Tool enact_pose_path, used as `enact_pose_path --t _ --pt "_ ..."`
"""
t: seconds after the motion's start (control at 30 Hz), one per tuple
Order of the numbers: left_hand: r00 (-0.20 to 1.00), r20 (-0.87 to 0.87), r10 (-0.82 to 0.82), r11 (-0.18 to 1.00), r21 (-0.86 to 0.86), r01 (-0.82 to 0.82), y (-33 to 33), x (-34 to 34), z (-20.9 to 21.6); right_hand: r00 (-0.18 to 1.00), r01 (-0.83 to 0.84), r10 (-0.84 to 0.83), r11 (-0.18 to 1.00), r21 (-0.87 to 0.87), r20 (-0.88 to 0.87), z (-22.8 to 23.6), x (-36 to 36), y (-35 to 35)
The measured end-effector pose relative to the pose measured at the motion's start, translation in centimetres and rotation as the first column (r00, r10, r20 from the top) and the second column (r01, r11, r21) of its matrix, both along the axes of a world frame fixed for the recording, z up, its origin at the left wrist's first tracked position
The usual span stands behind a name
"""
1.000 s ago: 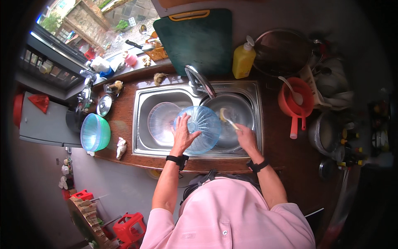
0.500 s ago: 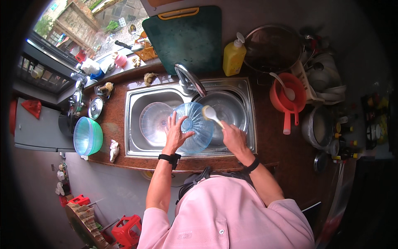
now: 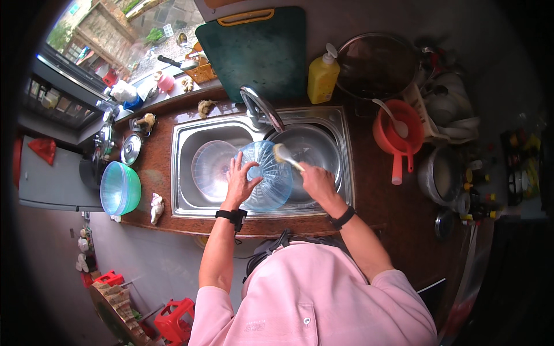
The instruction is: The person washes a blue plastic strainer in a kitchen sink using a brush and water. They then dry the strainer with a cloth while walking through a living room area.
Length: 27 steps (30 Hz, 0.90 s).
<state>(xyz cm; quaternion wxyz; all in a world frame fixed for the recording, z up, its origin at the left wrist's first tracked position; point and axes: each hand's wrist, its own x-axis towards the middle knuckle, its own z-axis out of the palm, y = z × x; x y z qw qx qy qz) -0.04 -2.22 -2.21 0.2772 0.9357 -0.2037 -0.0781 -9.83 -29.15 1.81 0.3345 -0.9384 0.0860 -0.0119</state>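
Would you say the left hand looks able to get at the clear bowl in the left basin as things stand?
Probably yes: the left hand, on the blue basket, is close beside the clear bowl, whose left side lies uncovered.

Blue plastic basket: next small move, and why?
Probably draw the scrub brush across the blue plastic basket: the right hand holds it, bristles appearing over the basket, and the left hand is at the basket's left side.

A kitchen, shown by its double sink (image 3: 179, 193) and cutting board (image 3: 259, 55).
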Motion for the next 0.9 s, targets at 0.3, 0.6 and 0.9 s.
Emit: enact_pose_path --t 0.3,0.6,0.9 --pt "0.973 -0.148 -0.179 0.984 -0.033 0.176 0.9 2.1 1.0 0.994 0.1 -0.08 0.934 0.343 -0.071 -2.9 -0.7 -1.7" --pt "0.962 -0.18 -0.205 0.978 -0.075 0.195 1.2 2.4 0.9 0.981 0.177 -0.145 0.937 0.302 -0.126 -1.7 -2.2 -2.0" --pt "0.975 -0.127 -0.181 0.983 -0.054 0.175 1.6 2.6 0.8 0.919 0.148 -0.164 0.986 -0.072 -0.359 -8.9 -1.2 -2.8"
